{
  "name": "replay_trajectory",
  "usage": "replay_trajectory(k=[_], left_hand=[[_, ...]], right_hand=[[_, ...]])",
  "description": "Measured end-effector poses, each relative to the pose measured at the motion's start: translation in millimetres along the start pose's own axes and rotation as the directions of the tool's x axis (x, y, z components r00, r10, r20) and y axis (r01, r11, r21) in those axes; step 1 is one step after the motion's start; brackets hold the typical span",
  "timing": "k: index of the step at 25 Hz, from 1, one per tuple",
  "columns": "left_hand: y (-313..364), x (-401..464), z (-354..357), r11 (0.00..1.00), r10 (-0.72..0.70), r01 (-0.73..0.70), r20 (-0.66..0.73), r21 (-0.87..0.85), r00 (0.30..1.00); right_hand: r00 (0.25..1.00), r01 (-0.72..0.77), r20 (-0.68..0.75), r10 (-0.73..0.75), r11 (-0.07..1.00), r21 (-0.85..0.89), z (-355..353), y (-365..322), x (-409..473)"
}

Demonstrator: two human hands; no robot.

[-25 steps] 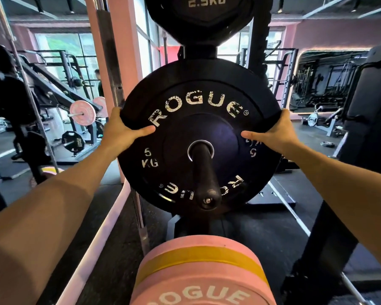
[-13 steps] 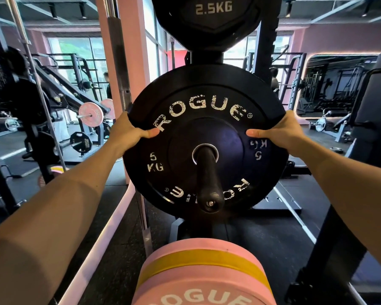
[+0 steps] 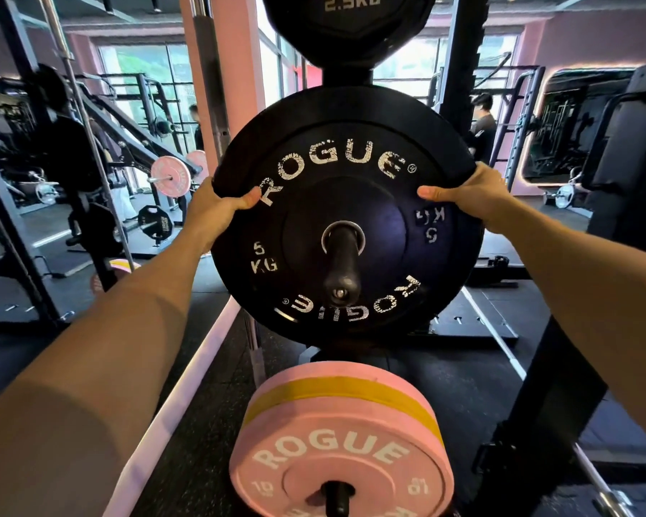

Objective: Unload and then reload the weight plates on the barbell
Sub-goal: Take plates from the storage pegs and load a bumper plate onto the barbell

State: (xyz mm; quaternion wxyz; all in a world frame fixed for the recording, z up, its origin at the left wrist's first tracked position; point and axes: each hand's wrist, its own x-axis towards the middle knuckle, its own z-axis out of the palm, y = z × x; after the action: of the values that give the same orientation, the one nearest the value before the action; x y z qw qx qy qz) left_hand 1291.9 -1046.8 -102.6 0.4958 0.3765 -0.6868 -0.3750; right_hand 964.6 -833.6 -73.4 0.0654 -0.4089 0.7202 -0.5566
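Note:
A black 5 kg Rogue plate [image 3: 345, 173] sits on a dark horizontal peg [image 3: 342, 270] that points toward me. My left hand [image 3: 217, 210] grips its left rim, thumb across the face. My right hand [image 3: 470, 195] grips the right rim the same way. Above it hangs a black 2.5 kg plate [image 3: 351, 28] on a higher peg. Below, pink 10 kg Rogue plates [image 3: 336, 472] with a yellow-banded one between them sit on a lower peg.
A black rack upright [image 3: 463, 61] stands behind the plates and a pink pillar [image 3: 235, 69] to the left. A dark frame [image 3: 552, 386] rises at the right. A person [image 3: 483, 125] stands beyond the plate. Other racks and a loaded pink barbell [image 3: 170, 177] fill the left background.
The view has tilted down, showing more of the pink plates. Both hands stay gripped on the 5 kg plate's rim; the plate remains on the peg.

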Motion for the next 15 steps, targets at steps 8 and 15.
replay_trajectory(k=[8, 15], left_hand=[[15.9, -57.2, -27.8, 0.999, -0.022, 0.022, 0.019, -0.036, 1.0], [31.2, -114.9, -60.1, 0.997, -0.075, 0.074, -0.034, -0.03, 0.997]], right_hand=[[0.999, -0.017, -0.037, 0.019, 0.998, 0.056, -17.8, -24.6, -63.7], [0.997, -0.05, -0.046, 0.056, 0.989, 0.139, -36.8, -45.4, -129.7]])
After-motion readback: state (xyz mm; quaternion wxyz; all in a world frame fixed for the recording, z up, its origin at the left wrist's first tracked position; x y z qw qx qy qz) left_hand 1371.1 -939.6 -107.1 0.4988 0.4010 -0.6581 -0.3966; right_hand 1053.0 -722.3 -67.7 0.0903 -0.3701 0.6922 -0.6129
